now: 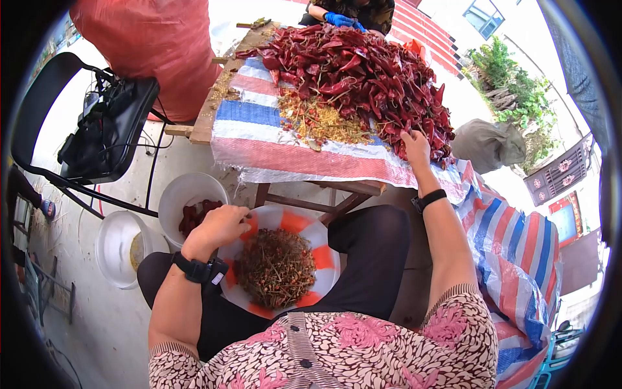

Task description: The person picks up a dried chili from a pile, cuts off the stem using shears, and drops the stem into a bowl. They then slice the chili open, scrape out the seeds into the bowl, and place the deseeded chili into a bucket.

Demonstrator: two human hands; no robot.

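Note:
My right hand (416,146) is at the near right edge of a big heap of dried red chili peppers (350,65). Its fingers are closed on a dried chili pepper at the edge of the heap. My left hand (223,227) hovers over the left rim of a white and orange basin (327,259) in my lap, fingers half bent and slightly apart, with nothing visible in them. Inside the basin lies a mound of stems and bits (277,267). Just beyond that hand, a white bucket (170,194) has some red peppers at its bottom.
A striped sheet (253,133) covers the table, with yellow seeds (324,123) scattered on it. A second white bucket (116,249) stands left. Behind are a black chair (48,110) and a large red sack (152,52). Across the table, a person wears blue gloves (342,20).

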